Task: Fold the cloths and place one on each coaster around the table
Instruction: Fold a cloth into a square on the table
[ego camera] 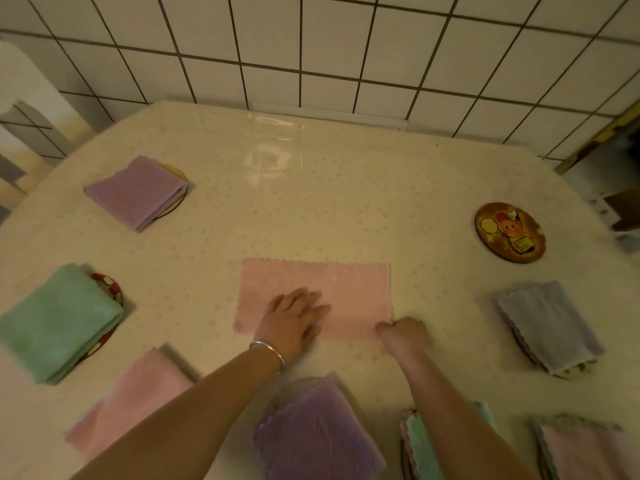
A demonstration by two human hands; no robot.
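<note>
A pink cloth point(346, 289), folded into a long rectangle, lies flat in the middle of the table. My left hand point(294, 318) rests flat on its near left part, fingers spread. My right hand point(403, 332) pinches the cloth's near right corner. A bare round coaster point(509, 232) with a cartoon picture sits at the far right. Folded cloths lie on coasters around the table: purple point(136, 192) at far left, green point(59, 322) at left, grey-lilac point(549, 323) at right.
Near the front edge lie a folded pink cloth point(135, 400), a purple cloth point(315, 434), a green cloth point(422, 445) and a pale pink cloth point(585, 452). A white tiled wall point(346, 50) backs the table point(311, 209). A white chair point(24, 109) stands at far left.
</note>
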